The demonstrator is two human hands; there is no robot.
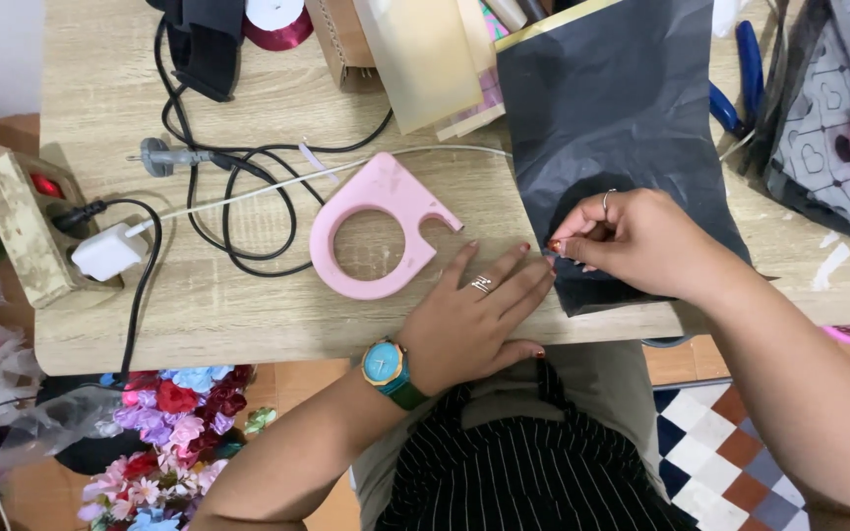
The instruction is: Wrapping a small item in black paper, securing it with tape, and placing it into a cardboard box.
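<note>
- While pinching the left edge of the black paper sheet [612, 108], right hand [632, 241] closed on it, at 3 o'clock.
- Left hand [474, 315] open, flat on the worktop [248, 315], fingertips touching the sheet's edge.
- Pink ring-shaped tape dispenser [378, 236] just beside, at 10 o'clock of the left hand.
</note>
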